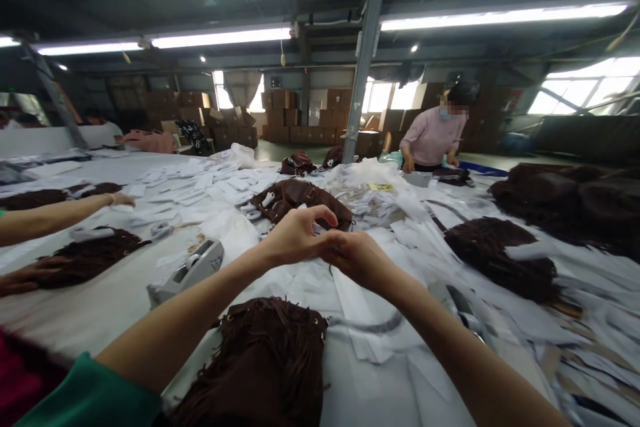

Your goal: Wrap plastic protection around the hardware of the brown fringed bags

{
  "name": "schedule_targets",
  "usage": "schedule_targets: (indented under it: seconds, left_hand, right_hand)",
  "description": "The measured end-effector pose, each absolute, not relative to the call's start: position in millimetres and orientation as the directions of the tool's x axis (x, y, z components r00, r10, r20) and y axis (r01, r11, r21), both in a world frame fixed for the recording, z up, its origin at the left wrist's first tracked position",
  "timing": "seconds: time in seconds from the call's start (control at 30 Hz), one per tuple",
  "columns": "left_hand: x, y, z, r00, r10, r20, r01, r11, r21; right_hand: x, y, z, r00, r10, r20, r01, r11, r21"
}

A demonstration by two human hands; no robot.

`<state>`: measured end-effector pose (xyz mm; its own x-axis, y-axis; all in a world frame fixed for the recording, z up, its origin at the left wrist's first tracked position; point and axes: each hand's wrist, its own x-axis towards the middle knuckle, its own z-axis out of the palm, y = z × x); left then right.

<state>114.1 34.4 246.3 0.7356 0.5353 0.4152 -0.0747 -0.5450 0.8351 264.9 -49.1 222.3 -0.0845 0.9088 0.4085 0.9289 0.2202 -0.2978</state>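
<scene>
My left hand [299, 235] and my right hand [361, 259] meet over the middle of the table, fingertips pressed together. Anything between them is hidden, though a thin dark cord end shows just below. Right behind my hands lies a dark brown bag [285, 195] with a small white piece on it. Closer to me, below my forearms, rests a brown fringed bag [273, 353] with metal eyelets along its top. A grey strap [370, 327] runs out from its right side.
Left of my hands stands a grey tape dispenser [193, 270]; another dispenser [463, 310] is partly behind my right forearm. White paper pieces [195, 183] and more brown bags [500, 253] cover the table. A co-worker's arm [65, 217] reaches in from the left; a person [433, 133] works across the table.
</scene>
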Motion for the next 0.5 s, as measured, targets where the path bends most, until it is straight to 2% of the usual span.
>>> schedule_targets:
  seconds: [0.1, 0.17, 0.2, 0.27, 0.33, 0.4, 0.43, 0.5]
  left_hand:
    - [132, 25, 243, 0.616, 0.673, 0.410, -0.302, -0.279, 0.912]
    - [143, 23, 233, 0.484, 0.798, 0.360, -0.461, -0.117, 0.879]
    - [147, 24, 227, 0.426, 0.838, 0.341, -0.505, -0.093, 0.858]
    - [150, 30, 216, 0.439, 0.826, 0.354, -0.450, -0.138, 0.882]
    - [150, 37, 211, 0.622, 0.696, 0.359, -0.237, -0.270, 0.933]
    - [152, 41, 211, 0.780, 0.551, 0.295, -0.051, -0.414, 0.909]
    - [155, 41, 213, 0.808, 0.521, 0.274, -0.016, -0.447, 0.894]
    - [164, 41, 217, 0.762, 0.564, 0.317, -0.075, -0.409, 0.909]
  right_hand:
    - [261, -48, 220, -0.025, 0.860, 0.510, 0.842, 0.293, -0.453]
    - [259, -48, 211, 0.093, 0.822, 0.562, 0.799, 0.275, -0.535]
    - [260, -48, 206, 0.138, 0.811, 0.569, 0.794, 0.253, -0.554]
    - [267, -48, 196, 0.155, 0.828, 0.539, 0.835, 0.182, -0.519]
    - [278, -47, 188, 0.092, 0.880, 0.466, 0.910, 0.116, -0.399]
    - [289, -46, 186, 0.033, 0.913, 0.408, 0.944, 0.106, -0.312]
    - [293, -45, 186, 0.016, 0.917, 0.398, 0.941, 0.121, -0.316]
    - [298, -41, 188, 0.002, 0.915, 0.403, 0.891, 0.181, -0.417]
